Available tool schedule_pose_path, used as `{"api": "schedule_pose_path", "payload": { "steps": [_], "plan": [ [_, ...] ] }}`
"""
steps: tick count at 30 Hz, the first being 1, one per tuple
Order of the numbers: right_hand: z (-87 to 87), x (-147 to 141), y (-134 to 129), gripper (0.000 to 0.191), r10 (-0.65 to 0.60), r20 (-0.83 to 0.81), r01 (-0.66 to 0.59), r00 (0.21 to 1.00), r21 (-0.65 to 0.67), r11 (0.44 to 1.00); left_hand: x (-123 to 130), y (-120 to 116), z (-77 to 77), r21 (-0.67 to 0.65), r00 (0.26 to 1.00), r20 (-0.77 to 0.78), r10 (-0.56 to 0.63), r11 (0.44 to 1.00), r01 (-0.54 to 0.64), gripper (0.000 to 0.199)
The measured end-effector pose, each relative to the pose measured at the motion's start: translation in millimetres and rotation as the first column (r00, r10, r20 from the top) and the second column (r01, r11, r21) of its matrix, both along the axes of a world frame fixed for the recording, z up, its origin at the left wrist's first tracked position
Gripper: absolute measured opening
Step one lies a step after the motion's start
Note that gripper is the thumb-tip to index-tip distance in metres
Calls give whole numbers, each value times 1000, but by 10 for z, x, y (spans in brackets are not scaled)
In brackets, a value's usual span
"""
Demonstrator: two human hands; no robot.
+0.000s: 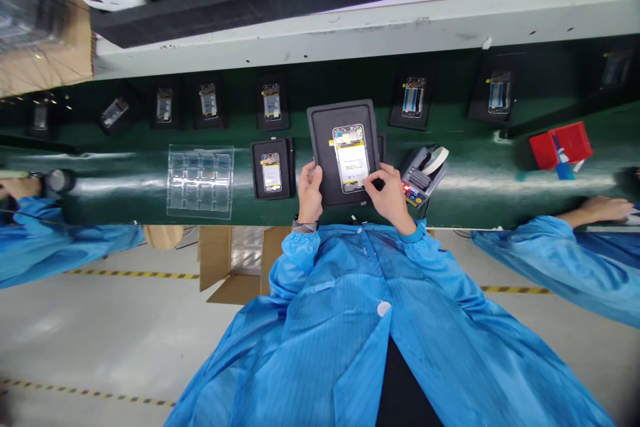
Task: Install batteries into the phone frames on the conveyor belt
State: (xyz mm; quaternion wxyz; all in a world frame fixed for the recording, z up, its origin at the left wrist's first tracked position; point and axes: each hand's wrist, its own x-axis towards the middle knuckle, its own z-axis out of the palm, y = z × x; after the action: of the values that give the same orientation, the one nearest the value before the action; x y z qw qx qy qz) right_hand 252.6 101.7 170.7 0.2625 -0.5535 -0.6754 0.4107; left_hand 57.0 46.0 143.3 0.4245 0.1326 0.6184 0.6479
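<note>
An opened phone [352, 161] with its battery and circuit board showing lies in a black tray [325, 137]. My left hand [310, 193] is closed on the tray's left edge, thumb on top. At the phone's lower right corner, my right hand [389, 192] has thumb and forefinger pinched together; whatever is between them is too small to make out. A tape dispenser [424, 173] with a pale roll and coloured buttons stands just right of that hand. To the left of my left hand, another opened phone [272, 172] rests in its own black tray.
Several phones in black trays, such as one phone [413, 97], line the green bench's [350, 70] far side. A clear plastic tray [200, 181] lies left, a red bin [561, 145] right. Co-workers' sleeves [560, 260] flank me. A cardboard box [220, 257] sits below the bench edge.
</note>
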Motion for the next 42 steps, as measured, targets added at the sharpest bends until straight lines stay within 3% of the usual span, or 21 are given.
{"api": "schedule_pose_path", "payload": {
  "steps": [10,15,19,22,32,36,39,42],
  "plan": [
    [2,-40,-7,17,-46,110,40,993,62,997,19,13,53,21,1000,-22,-5,1000,5,62],
    [-98,-75,-10,28,-85,-60,86,995,4,996,1,-8,21,-22,1000,-23,2,1000,-2,62],
    [-113,-129,13,58,-62,-246,47,967,-64,997,-31,-18,-8,-66,1000,-15,16,998,-17,55],
    [-108,-169,33,83,-41,-274,13,961,-101,995,-60,-8,-10,-62,1000,-11,21,998,-22,55],
    [-109,-246,126,83,-95,-225,63,970,-147,987,-82,47,-38,-51,999,-32,12,999,-13,62],
    [-177,-318,150,73,-122,-249,88,961,-144,986,-124,96,-51,-70,999,13,31,997,-30,57],
    [-251,-368,139,68,-129,-258,104,957,-109,989,-164,145,-57,-86,999,17,-50,995,52,56],
    [-320,-381,129,68,-133,-228,117,964,-83,990,-196,192,-76,-132,988,-10,-153,980,150,70]
  ]
}}
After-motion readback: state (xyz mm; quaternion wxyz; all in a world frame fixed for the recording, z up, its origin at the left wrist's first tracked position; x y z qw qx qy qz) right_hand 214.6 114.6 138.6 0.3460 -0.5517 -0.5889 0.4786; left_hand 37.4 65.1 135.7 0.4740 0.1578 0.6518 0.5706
